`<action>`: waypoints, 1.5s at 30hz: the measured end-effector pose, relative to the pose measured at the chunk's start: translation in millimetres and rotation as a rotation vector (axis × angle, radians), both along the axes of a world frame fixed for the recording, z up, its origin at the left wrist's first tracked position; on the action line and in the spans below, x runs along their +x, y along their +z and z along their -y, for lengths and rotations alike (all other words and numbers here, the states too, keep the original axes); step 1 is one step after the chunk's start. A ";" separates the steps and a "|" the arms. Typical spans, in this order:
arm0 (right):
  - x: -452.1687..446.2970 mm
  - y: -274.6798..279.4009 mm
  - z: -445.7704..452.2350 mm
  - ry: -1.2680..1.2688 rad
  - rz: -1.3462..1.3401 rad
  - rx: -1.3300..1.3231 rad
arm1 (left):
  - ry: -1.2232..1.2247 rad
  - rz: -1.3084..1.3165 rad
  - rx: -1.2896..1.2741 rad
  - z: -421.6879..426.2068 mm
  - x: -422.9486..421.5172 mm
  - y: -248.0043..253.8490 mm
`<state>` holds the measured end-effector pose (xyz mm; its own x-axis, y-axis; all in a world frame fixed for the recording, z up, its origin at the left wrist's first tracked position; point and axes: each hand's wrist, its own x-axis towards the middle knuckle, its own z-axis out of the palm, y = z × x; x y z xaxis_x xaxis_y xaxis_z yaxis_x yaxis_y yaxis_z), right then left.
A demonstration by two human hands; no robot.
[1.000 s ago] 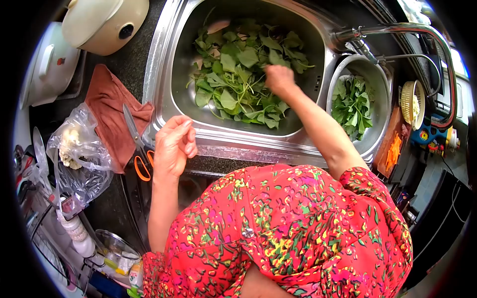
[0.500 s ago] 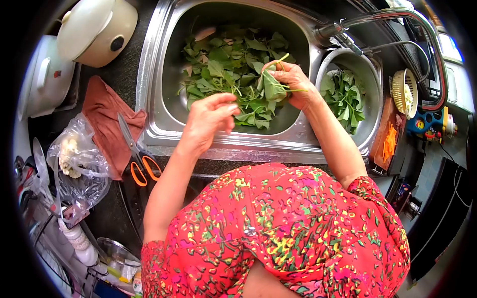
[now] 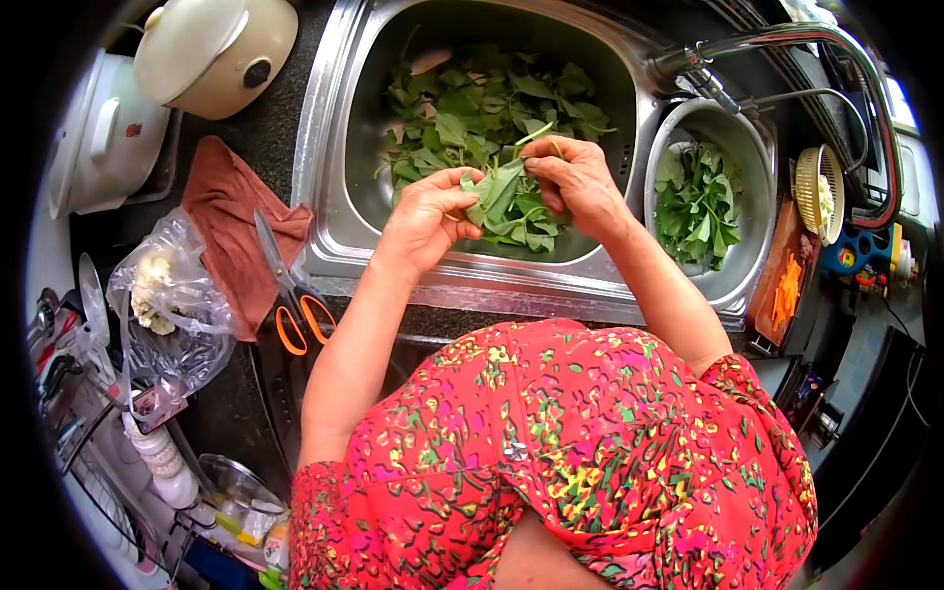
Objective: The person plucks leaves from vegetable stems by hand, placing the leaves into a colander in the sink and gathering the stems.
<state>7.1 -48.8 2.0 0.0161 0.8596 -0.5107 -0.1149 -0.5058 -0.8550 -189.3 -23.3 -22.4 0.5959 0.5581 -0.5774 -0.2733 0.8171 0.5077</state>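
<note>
Over the front part of the steel sink (image 3: 366, 187), my left hand (image 3: 429, 214) pinches one side of a green leaf (image 3: 500, 189). My right hand (image 3: 578, 182) closes on the stem end of the same leafy sprig, whose pale stem sticks up between the hands. Beneath and behind them, a heap of loose green leaves (image 3: 462, 103) lies in the sink. To the right, a round metal basin (image 3: 755, 211) holds more leafy greens (image 3: 696, 206).
Orange-handled scissors (image 3: 280, 270) lie beside a brown cloth (image 3: 228, 221) and a plastic bag (image 3: 192, 339) at left. Two pots stand at upper left. A faucet (image 3: 787, 34) arches at upper right, near a yellow basket (image 3: 811, 192) and orange strips on a board (image 3: 769, 295).
My right hand has lifted a leafy sprig from the heap and drawn it towards me. My left hand has moved right and inward and now grips its leaf.
</note>
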 end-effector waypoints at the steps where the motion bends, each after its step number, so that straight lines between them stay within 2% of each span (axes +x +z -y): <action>1: 0.5 0.0 0.6 0.000 -0.006 0.001 | -0.005 0.050 -0.040 -0.3 -2.0 0.1; 5: 2.6 0.3 2.0 0.031 -0.031 -0.020 | 0.039 0.101 -0.097 -0.1 -4.3 -3.7; 7: 4.2 -1.2 0.2 0.083 -0.174 -0.106 | 0.001 0.144 -0.119 -0.6 -7.4 -4.5; 11: 1.3 0.0 -4.6 0.015 -0.341 -0.230 | -0.011 0.159 -0.134 -2.1 -9.9 3.0; 13: 0.6 -10.3 -6.3 0.032 -0.363 -0.220 | -0.041 0.191 -0.129 -1.3 -10.4 5.8; 15: -5.5 -16.0 -9.8 -0.048 -0.476 -0.273 | -0.044 0.180 -0.137 -0.1 -9.4 6.7; 17: -12.9 -15.7 -13.6 -0.020 -0.568 -0.299 | -0.056 0.146 -0.140 1.3 -9.9 3.4; 19: -27.8 -11.6 -15.9 -0.079 -0.401 -0.288 | -0.064 0.128 -0.119 3.5 -11.8 2.6; 20: -24.0 -22.2 -17.8 -0.004 -0.443 -0.229 | -0.071 0.110 -0.098 4.5 -12.6 2.5; 24: -25.4 -15.4 -19.0 -0.010 -0.511 -0.208 | -0.024 0.149 -0.106 5.9 -16.5 1.3; 25: -26.2 -9.1 -19.3 -0.053 -0.489 -0.242 | 0.006 0.207 -0.118 6.4 -17.9 -0.5; 26: -16.6 -16.8 -19.8 -0.019 -0.471 -0.169 | 0.034 0.266 -0.128 6.4 -19.3 -1.5; 27: -7.3 -24.4 -20.8 0.014 -0.452 -0.095 | 0.036 0.263 -0.127 6.3 -20.0 -1.3; 28: -8.8 -17.6 -20.6 -0.101 -0.436 -0.106 | 0.077 0.250 -0.136 6.8 -20.0 -0.8; 30: -3.2 -9.9 -16.7 -0.037 -0.324 -0.094 | 0.118 0.239 -0.143 6.9 -19.9 -0.7; 33: -3.4 -10.8 -7.4 0.189 -0.003 0.024 | 0.150 0.127 -0.118 7.9 -15.0 -3.7; 34: -8.1 6.2 -2.8 0.188 -0.046 -0.110 | 0.183 0.063 -0.070 8.8 -12.7 -5.0; 35: -16.7 -5.4 1.6 0.145 -0.051 0.048 | 0.215 -0.001 -0.022 9.7 -10.1 -5.2; 39: -35.4 -11.4 11.3 0.021 -0.072 0.155 | 0.275 -0.194 0.064 14.8 4.9 4.5; 41: -42.2 -3.4 8.7 0.046 0.109 0.165 | 0.315 -0.295 0.189 18.3 10.0 4.2; 42: -42.4 -5.0 6.7 0.044 0.109 0.165 | 0.324 -0.296 0.214 19.8 12.6 7.5; 44: -40.6 -11.0 0.7 0.186 0.293 0.108 | 0.318 -0.283 0.195 21.9 13.2 9.2; 45: -40.7 -12.9 1.4 0.186 0.292 0.109 | 0.315 -0.270 0.176 22.1 12.8 10.1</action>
<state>-33.6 -50.2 -10.9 -0.0139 0.9108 -0.4126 0.2272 -0.3989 -0.8884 -176.5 -45.4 -12.3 0.2221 0.7916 -0.5692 -0.3331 0.6103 0.7188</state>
